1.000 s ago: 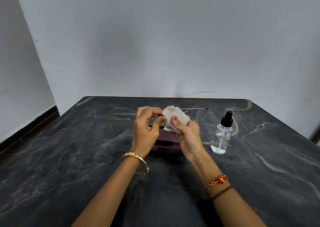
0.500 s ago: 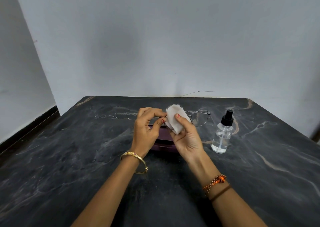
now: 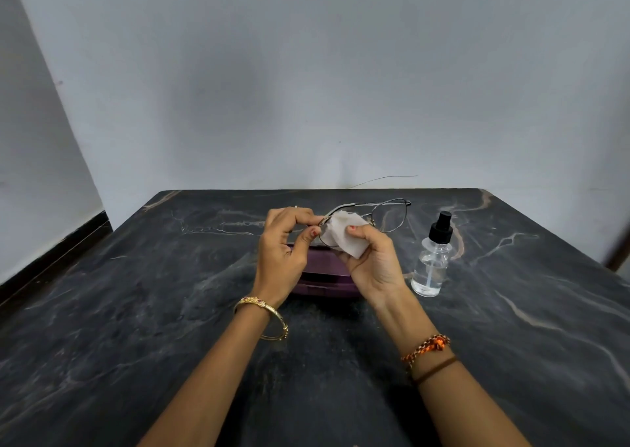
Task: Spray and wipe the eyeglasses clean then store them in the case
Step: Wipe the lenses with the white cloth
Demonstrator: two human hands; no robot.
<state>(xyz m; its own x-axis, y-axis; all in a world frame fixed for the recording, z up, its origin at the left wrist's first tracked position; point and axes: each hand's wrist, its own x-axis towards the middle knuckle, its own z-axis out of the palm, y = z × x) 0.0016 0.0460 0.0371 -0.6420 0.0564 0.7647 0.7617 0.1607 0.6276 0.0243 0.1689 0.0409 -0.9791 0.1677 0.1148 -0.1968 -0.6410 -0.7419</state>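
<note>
Left hand (image 3: 283,242) pinches the eyeglasses (image 3: 375,215) frame above the case (image 3: 324,276), right hand (image 3: 371,259) grips the tissue (image 3: 341,233) on one lens, so I'd rub gently in small circles.

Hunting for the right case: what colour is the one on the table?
Dark purple case, seen best in the head view.

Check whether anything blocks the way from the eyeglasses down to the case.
The eyeglasses are held above the purple case, left hand pinching the frame, right hand rubbing a lens with the white cloth. The case looks shut, so its lid bars entry; both hands hang over it.
</note>
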